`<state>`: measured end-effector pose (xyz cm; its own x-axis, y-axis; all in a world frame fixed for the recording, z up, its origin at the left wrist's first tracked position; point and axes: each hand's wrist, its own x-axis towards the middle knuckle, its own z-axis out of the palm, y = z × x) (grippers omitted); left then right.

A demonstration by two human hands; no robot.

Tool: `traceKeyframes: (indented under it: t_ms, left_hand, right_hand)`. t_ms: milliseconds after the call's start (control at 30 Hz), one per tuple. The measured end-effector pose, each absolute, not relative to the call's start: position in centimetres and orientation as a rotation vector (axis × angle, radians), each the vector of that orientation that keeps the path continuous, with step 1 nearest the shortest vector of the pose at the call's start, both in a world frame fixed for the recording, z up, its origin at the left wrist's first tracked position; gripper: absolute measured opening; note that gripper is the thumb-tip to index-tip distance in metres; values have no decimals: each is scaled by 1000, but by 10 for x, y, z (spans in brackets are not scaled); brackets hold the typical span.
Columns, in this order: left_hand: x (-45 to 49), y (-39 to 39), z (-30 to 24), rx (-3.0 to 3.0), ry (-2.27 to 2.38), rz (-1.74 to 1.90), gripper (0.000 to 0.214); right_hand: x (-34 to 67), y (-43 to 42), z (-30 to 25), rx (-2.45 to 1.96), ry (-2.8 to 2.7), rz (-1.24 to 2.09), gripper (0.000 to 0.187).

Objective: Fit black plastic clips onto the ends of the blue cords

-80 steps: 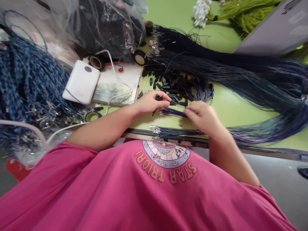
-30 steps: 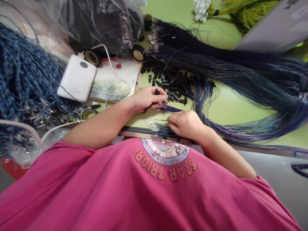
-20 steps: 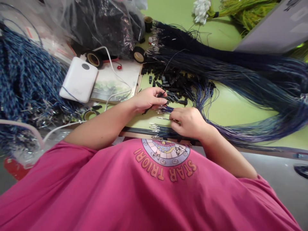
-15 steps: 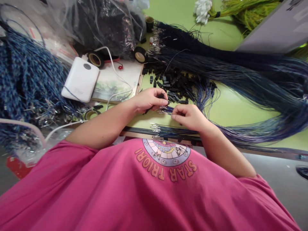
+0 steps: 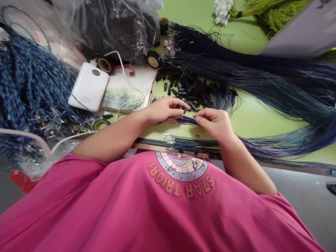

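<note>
My left hand [image 5: 164, 110] is curled on the green counter [image 5: 252, 119], fingers pressed together on what looks like a small black connector housing, though it's mostly hidden under my fingertips. My right hand [image 5: 215, 122] sits just beside it, thumb and forefinger pinched on the thin blue wires [image 5: 187, 120] whose metal tips point toward the left hand.

Biggest thing around me: the long sweep of dark blue wire bundles [image 5: 262, 84] fanning off to the right, and a heap of twisted blue cable [image 5: 28, 87] on the left. Nearer in, a white power bank [image 5: 89, 85] lies on a picture board [image 5: 128, 89], rolls of black tape [image 5: 153, 60] behind it. Then the loose pile of black housings [image 5: 189, 89], just past my fingers, and a second row of tipped wires [image 5: 189, 141] at the counter's edge.

To do this well, I reckon I should hold the wire close to its tip so it doesn't buckle, keep the housing steady, and line the terminal up straight before pushing.
</note>
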<state>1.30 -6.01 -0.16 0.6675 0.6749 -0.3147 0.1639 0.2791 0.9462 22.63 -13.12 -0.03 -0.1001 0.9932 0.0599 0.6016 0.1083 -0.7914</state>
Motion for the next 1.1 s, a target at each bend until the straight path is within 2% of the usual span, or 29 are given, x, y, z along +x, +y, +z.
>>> traceKeyframes:
  t_ms: [133, 433, 767, 1100]
  left_hand:
    - [12, -57, -7, 1445, 813, 315, 40]
    - [12, -56, -5, 1584, 864, 391, 22]
    - [10, -51, -15, 1670, 908, 411, 30]
    - [12, -54, -13, 1795, 882, 361, 26]
  right_hand:
    - [230, -131, -2, -1548, -1831, 658, 21]
    - [231, -130, -6, -1558, -1959, 727, 22]
    - [232, -130, 2, -1569, -1927, 790, 22]
    - [228, -128, -7, -1562, -2078, 786, 21]
